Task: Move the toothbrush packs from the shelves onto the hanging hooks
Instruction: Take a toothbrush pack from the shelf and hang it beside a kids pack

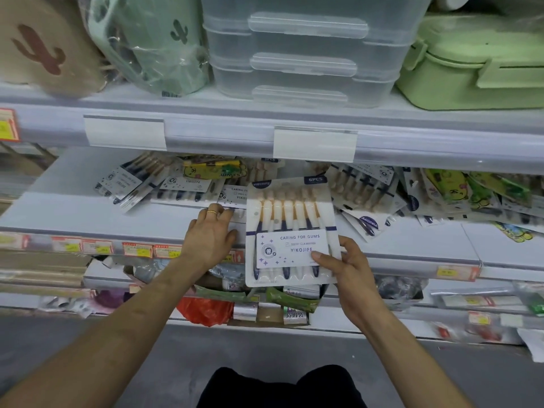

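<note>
Holding a white card pack of six toothbrushes with navy handles (290,219) upright by its near right corner, the right hand (350,269) grasps it with the thumb pressed on the printed label and the other fingers behind the card. The pack stands in the air in front of the middle white metal shelf (88,207), its top edge over the shelf and its lower edge hanging past the shelf's front rail. To its left, the left hand (210,234), which wears a thin gold ring (211,212), reaches onto the shelf, and its fingertips touch the near edge of a flat-lying toothbrush pack (232,195); I cannot tell whether it grips that pack or only rests on it. Farther back and to the right, a loose heap of similar white toothbrush packs (362,187) lies across the shelf, with yellow-green cartoon-printed packs (471,187) at the far right. On the upper shelf stand a stack of clear plastic lidded boxes (303,54), a pale green lunch box (477,69) to the right of them and a mint-green cactus-print bag (153,45) to the left. Red and yellow price tags (138,248) line the front rail, and a red plastic bag (206,310) lies on the shelf below.
</note>
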